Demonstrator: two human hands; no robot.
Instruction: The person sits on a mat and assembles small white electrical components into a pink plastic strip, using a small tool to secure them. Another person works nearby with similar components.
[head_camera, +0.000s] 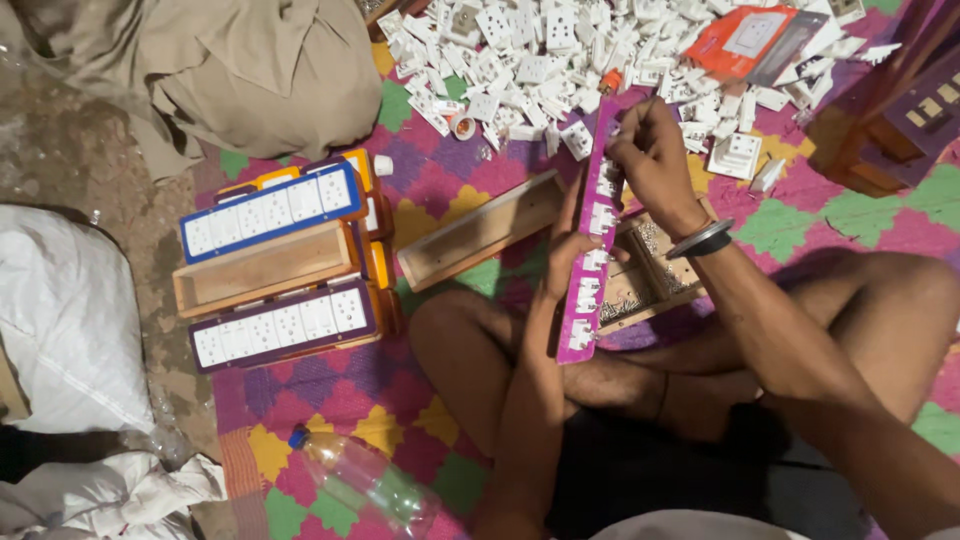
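Two bare hands work one long purple plastic socket strip (592, 240) above the lap — left hand (566, 262) fingers wrapped behind it, right hand (652, 160) pinching a white socket module near its top — likely mid-fitting; pressing needs steady alignment.

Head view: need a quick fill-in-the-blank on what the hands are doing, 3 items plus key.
1. Both hands hold a long strip coloured ____.
2. The right hand works at the strip's ____ end; the left hand supports its middle.
3. The clear plastic bottle lies on its ____ on the patterned mat.

Missing words: pink; top; side
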